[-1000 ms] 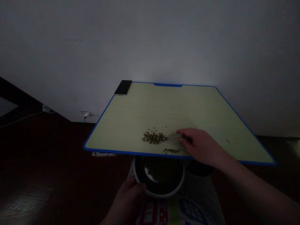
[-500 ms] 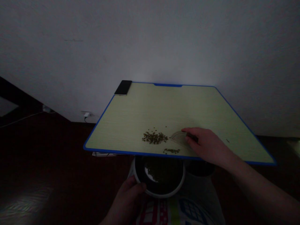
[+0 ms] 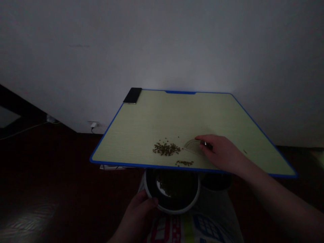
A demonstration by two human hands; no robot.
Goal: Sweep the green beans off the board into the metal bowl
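My right hand point(image 3: 219, 151) is closed on a clear, curved-edged protractor point(image 3: 193, 145), held low at the board's near part. Just left of its edge lies a loose pile of small brown-green grains point(image 3: 166, 149). A smaller strip of the same grains point(image 3: 184, 163) sits closer to the near edge. Below that edge, my left hand point(image 3: 139, 211) grips the rim of a pale-rimmed bowl point(image 3: 174, 212) on the lap, thumb over the rim. Dark grains point(image 3: 174, 184) cover part of the bowl's inside. Dim light hides the left fingers under it.
The pale tabletop point(image 3: 177, 114) has a blue border and stands near a wall. A phone point(image 3: 132, 96) lies at its far left corner. A dark container point(image 3: 216, 181) is half hidden beneath the near edge. A charger point(image 3: 93, 125) is plugged into the wall.
My right hand and the protractor have drawn back slightly to the right, away from the grain pile. My left hand and the bowl stay in place. The view has shifted slightly.
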